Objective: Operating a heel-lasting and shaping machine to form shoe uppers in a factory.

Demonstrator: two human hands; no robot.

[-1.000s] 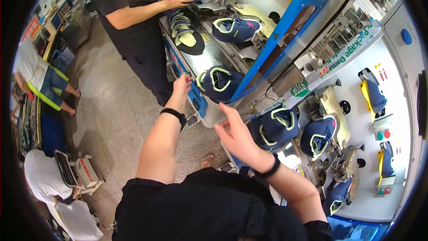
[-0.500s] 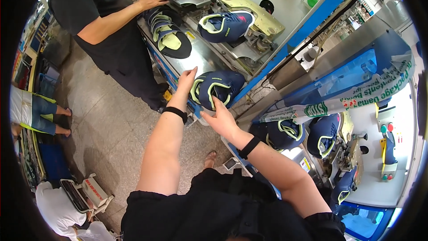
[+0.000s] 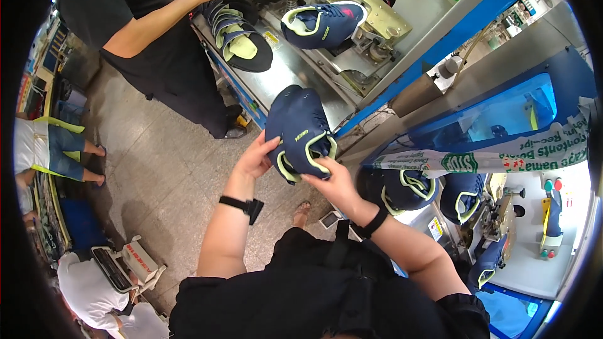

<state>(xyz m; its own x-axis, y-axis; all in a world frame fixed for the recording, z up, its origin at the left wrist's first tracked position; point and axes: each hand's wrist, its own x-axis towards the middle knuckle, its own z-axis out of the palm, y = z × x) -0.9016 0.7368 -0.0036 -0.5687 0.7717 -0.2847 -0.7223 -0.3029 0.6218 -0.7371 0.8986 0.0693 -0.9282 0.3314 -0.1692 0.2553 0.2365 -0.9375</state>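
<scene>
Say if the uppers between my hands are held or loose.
Held: the left hand grips the uppers on one side, the right hand on the other.

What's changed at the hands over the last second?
The navy shoe uppers that sat on the metal ledge have been lifted off it, toward the wearer. The left hand and right hand, reaching toward them before, now grip them from either side. Unchanged: the shoe pile on the ledge and the upper on the machine.
</scene>
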